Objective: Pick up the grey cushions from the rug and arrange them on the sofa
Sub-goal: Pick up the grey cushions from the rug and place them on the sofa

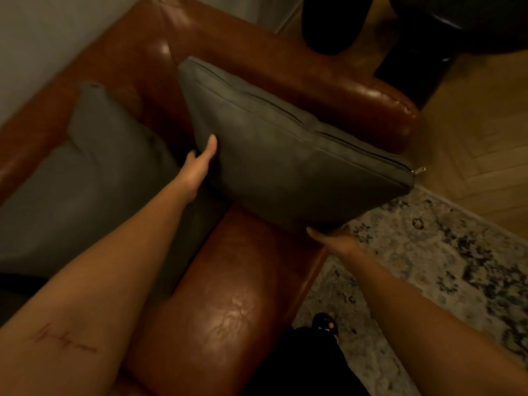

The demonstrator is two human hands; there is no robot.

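Note:
A grey cushion (285, 150) with a zip along its top edge is held over the seat of the brown leather sofa (228, 281), near the sofa's right armrest (328, 84). My left hand (200, 164) presses against its left side, thumb up on the fabric. My right hand (334, 238) supports its lower edge from beneath, fingers mostly hidden under it. A second grey cushion (94, 172) rests on the sofa to the left, leaning against the backrest.
A patterned pale rug (428, 267) lies on the wooden floor (471, 132) to the right of the sofa. Dark furniture (428, 30) stands at the top right. My dark trouser leg and shoe (323, 327) are by the sofa's front.

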